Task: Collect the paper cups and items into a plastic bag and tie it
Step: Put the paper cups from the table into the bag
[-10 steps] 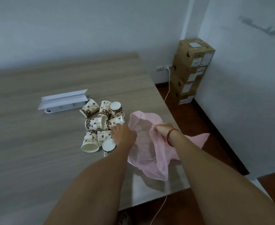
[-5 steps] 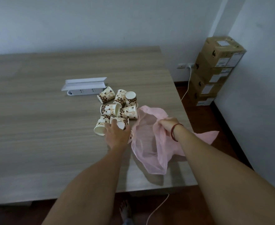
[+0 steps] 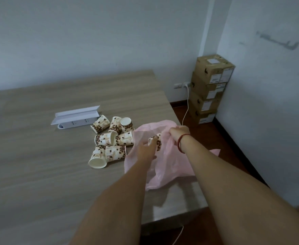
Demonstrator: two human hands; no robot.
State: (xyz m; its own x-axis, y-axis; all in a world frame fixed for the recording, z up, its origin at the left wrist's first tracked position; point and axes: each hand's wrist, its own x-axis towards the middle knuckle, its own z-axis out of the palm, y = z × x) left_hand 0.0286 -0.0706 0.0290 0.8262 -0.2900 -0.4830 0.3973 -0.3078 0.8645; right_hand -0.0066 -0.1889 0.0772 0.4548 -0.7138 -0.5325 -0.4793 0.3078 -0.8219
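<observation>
the plastic bag [image 3: 170, 167] is pale translucent pink. the paper cups [image 3: 112, 138] are cream, printed with dark brown coffee beans, and white inside. the table [image 3: 39, 174] has a grey-beige wood grain. the power strip [image 3: 74, 122] and the folded card [image 3: 76, 114] on it are white. the wrist band [image 3: 180, 143] is red. the stacked boxes [image 3: 210, 89] are brown cardboard with white labels.
</observation>
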